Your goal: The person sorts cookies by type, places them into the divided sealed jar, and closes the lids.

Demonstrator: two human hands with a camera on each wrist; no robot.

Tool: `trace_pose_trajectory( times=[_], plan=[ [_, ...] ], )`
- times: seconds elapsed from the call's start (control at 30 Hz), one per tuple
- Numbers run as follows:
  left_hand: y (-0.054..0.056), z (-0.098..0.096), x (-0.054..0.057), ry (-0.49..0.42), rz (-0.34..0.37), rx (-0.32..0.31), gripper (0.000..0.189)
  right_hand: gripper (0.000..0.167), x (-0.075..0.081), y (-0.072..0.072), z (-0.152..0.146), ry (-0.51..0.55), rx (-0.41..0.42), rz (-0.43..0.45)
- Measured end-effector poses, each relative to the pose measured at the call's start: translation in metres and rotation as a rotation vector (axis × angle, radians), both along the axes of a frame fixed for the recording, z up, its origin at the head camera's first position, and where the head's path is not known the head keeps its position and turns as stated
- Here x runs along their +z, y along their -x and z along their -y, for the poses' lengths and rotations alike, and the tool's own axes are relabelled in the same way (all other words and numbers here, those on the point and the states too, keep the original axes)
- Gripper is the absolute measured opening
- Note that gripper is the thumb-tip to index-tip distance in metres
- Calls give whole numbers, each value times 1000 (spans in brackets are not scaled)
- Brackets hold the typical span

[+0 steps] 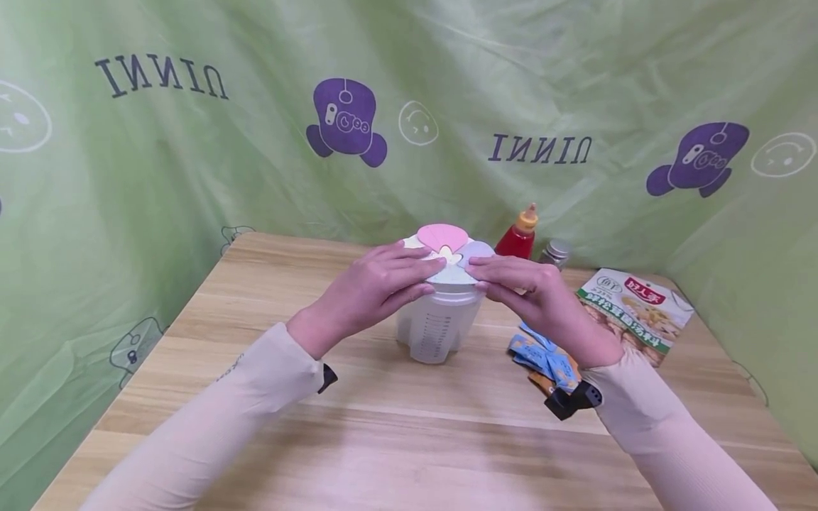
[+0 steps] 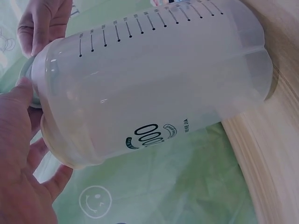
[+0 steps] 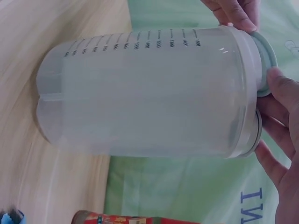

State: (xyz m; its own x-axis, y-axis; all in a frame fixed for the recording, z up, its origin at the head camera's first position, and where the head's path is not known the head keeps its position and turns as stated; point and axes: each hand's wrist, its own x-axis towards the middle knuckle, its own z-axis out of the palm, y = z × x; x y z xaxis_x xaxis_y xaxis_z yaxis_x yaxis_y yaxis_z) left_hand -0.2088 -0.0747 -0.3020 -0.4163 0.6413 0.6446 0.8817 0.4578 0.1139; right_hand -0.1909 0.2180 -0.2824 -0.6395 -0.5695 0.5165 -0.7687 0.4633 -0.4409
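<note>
A translucent, lobed storage canister with printed measuring marks stands upright on the wooden table. Its flower-like lid has pink, lavender and pale sections around a white centre. My left hand grips the lid from the left, its fingers over the top and the thumb at the near edge. From the other side my right hand holds the lid in the same way. Both wrist views show the thumbs on a pale green lid section and other fingertips along the rim. The canister's walls look cloudy; any contents cannot be made out.
Behind my right hand stand a red squeeze bottle with a yellow cap and a small jar with a metallic lid. Blue sachets and a printed food packet lie to the right. Green patterned cloth hangs behind the table.
</note>
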Motion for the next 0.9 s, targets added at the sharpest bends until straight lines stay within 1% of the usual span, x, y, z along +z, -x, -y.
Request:
trace_pose_trajectory(
  times=[0.17,0.23,0.4,0.57,0.7,0.9],
  plan=[
    [1,-2,3,10,30,7,46,40,1,2,1,64,-7,68],
    [1,-2,3,16,42,14,49,37,2,3,2,78,-14,66],
    [0,-3,3,4,66,24,60,25,3,6,6,88,-44,15],
    [0,-3,2,5,86,42,69,19,5,9,9,109,-87,13],
    [0,-3,1,8,111,60,74,16,7,10,12,124,-125,40],
    [-1,-1,2,10,126,71,77,17,10,15,15,151,-176,124]
  ],
)
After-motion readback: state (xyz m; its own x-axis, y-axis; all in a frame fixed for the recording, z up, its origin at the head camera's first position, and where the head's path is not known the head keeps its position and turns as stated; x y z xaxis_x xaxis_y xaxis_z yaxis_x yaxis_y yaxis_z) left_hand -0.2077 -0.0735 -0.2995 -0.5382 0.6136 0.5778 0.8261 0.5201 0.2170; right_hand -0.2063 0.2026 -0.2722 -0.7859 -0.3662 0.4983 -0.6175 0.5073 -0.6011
